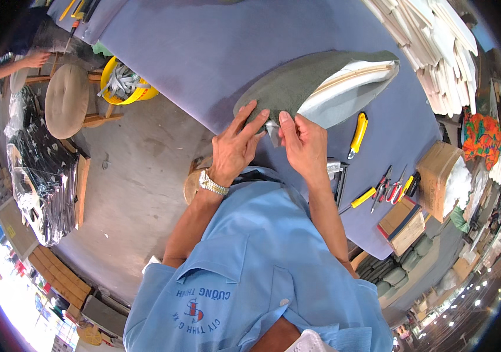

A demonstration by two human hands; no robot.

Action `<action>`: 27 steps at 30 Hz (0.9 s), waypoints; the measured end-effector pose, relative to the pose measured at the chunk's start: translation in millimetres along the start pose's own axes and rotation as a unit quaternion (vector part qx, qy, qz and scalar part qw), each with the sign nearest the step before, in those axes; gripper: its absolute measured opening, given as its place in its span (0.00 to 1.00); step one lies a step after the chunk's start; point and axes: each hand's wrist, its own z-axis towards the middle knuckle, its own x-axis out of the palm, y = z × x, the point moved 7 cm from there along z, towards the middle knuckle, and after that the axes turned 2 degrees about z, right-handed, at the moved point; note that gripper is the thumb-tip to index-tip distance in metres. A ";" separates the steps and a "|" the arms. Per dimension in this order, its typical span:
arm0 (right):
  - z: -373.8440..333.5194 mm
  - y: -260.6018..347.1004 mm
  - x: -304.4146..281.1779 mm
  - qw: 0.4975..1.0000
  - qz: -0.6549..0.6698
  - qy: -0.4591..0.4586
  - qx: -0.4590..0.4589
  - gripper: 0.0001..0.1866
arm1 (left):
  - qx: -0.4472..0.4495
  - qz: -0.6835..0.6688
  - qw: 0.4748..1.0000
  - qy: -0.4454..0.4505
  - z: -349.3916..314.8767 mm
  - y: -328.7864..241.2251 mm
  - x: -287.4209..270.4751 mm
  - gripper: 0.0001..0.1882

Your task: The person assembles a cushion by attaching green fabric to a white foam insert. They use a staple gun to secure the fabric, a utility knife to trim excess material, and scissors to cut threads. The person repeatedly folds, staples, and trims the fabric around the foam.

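a yellow bucket (pixel 149 92) is holding grey strips (pixel 122 81); a cardboard box (pixel 437 176), white material (pixel 457 183). on the blue-grey table (pixel 203 41) a green-grey panel (pixel 297 79) is resting, the left hand (pixel 233 146) spreading fingers over it, the right hand (pixel 308 144) pinching its near edge; a stool (pixel 67 101) is standing leftward.

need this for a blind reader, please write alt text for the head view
A person's left hand rests on the near end of a grey-green curved piece on a blue-grey table, while the right hand pinches its edge. A yellow utility knife and other hand tools lie to the right.
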 end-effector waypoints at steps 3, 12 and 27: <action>2.2 -8.8 7.2 1.000 0.017 -0.013 -0.002 0.25 | -0.020 -0.007 1.000 -0.007 4.3 -0.1 -3.1 0.28; 35.7 -15.2 55.6 0.991 0.099 0.011 -0.086 0.17 | -0.065 -0.016 0.997 -0.031 19.1 32.4 -15.0 0.23; 18.3 -41.6 54.9 0.973 0.212 0.036 -0.089 0.15 | -0.179 -0.186 0.966 0.019 21.3 39.9 17.7 0.32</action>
